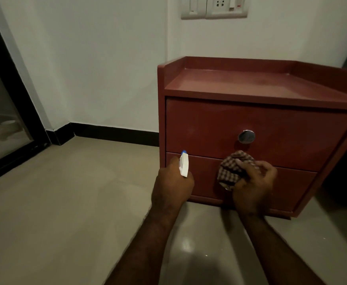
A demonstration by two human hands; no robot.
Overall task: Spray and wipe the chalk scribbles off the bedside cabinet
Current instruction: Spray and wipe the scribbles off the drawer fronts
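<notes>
Our forearms [147, 243] reach out over the tiled floor [65, 202]. Our left hand [171, 187] is wrapped round the spray bottle [184, 164], whose head sits near the lower drawer's left edge. Our right hand [255, 188] clutches the bunched checked cloth [232, 171] against the lower drawer of the bedside cabinet [209, 124], below the knob [246, 136]. We cannot make out the chalk scribbles in this dim light, so faint marks could easily get left behind. A wadded cloth may smear the dust rather than lift it, and spray fired so near the edge could miss the drawer and wet the floor.
</notes>
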